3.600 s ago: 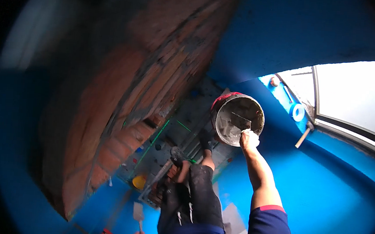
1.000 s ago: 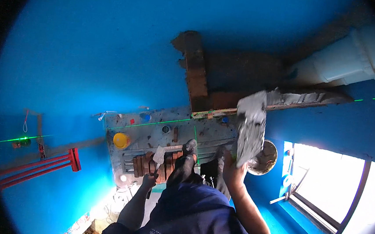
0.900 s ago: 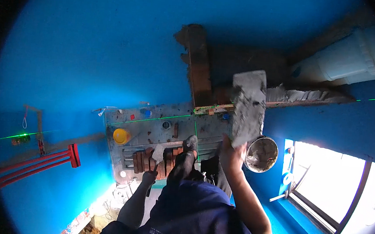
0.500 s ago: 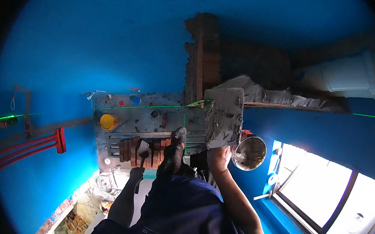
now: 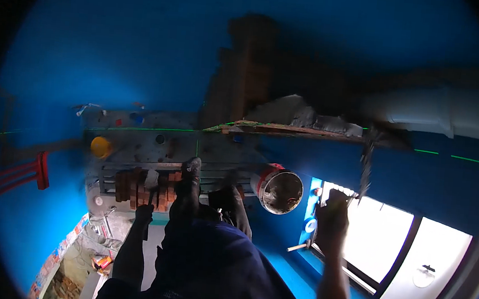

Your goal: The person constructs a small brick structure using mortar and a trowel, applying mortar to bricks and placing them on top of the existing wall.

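Note:
My left hand is closed round the dark handle of a small trowel with a pale, flat blade, beside a stack of reddish bricks. Raised at the right, my right hand grips a mortar board, which shows almost edge-on and is blurred. The board is near the right end of a ledge topped with a heap of wet grey mortar. Between my legs and right arm is a bucket with mortar-smeared insides.
A yellow container stands on the grey spattered platform. Dark brickwork rises behind the ledge. A large pale pipe lies at the upper right, and a bright window lower right. Green laser lines cross the blue wall and platform. A red rack is at left.
My right hand has swung the board rightward off the near end of the ledge and turned it from face-on to edge-on. The view has shifted, so the surroundings appear farther left.

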Action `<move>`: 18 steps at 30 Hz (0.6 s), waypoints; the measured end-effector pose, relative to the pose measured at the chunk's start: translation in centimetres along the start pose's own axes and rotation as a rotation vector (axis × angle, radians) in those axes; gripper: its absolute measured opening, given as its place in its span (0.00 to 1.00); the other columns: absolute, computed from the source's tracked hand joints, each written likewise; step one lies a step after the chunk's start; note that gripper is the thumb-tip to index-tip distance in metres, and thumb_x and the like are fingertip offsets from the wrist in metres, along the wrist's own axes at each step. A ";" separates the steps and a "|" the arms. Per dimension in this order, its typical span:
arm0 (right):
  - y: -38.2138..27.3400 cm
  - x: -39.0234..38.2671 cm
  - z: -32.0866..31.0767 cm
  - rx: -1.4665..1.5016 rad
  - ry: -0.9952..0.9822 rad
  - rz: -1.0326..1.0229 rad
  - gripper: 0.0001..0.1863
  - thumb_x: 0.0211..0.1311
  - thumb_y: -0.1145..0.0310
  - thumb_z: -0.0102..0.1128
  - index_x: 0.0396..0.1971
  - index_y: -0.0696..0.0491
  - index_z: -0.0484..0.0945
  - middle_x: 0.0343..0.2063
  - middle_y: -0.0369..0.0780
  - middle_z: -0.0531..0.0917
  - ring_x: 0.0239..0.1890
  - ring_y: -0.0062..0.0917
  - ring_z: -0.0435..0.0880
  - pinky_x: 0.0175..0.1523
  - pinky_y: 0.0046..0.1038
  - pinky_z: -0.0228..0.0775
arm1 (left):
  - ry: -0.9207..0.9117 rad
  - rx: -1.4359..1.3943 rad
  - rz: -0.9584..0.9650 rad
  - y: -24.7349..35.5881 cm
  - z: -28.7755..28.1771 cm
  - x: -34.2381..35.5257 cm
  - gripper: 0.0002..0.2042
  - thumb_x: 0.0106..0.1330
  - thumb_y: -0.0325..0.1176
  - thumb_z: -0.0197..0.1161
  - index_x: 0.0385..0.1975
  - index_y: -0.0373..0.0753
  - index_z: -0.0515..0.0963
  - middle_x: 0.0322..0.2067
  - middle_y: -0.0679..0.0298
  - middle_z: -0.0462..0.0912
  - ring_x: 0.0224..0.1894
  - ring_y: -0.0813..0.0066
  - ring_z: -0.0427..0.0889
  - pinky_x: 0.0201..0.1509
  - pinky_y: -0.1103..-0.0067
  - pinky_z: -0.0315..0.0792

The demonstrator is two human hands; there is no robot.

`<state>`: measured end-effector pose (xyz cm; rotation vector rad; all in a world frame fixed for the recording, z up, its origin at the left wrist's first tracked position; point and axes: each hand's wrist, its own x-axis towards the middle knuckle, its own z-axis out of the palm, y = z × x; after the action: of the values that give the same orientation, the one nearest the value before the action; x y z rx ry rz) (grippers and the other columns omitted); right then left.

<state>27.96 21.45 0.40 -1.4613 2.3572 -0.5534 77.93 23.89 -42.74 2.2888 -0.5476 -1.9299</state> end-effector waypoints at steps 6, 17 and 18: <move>-7.8 7.2 -8.9 -0.440 -0.248 -0.322 0.18 0.61 0.70 0.59 0.49 0.57 0.71 0.40 0.50 0.79 0.35 0.40 0.84 0.36 0.30 0.79 | 0.015 -0.014 0.027 -0.1 -0.6 0.9 0.15 0.62 0.38 0.58 0.14 0.43 0.70 0.07 0.68 0.63 0.07 0.73 0.65 0.10 0.74 0.57; -1.8 10.8 -7.1 -0.837 -0.372 -0.093 0.16 0.59 0.68 0.56 0.46 0.56 0.73 0.43 0.49 0.80 0.39 0.41 0.82 0.40 0.38 0.78 | 0.030 -0.025 0.038 -2.0 -0.6 1.4 0.15 0.62 0.40 0.58 0.15 0.43 0.71 0.07 0.67 0.65 0.07 0.72 0.67 0.09 0.75 0.57; -1.7 11.6 -7.6 -0.897 -0.369 -0.082 0.17 0.59 0.67 0.56 0.48 0.56 0.72 0.42 0.49 0.80 0.39 0.42 0.82 0.41 0.40 0.77 | 0.035 -0.030 0.026 -2.5 -0.6 1.6 0.14 0.62 0.41 0.58 0.16 0.43 0.71 0.08 0.67 0.66 0.07 0.72 0.67 0.10 0.75 0.57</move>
<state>20.88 11.55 7.23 -1.7744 2.3157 0.8136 79.22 25.58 -44.92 2.2807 -0.5388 -1.8702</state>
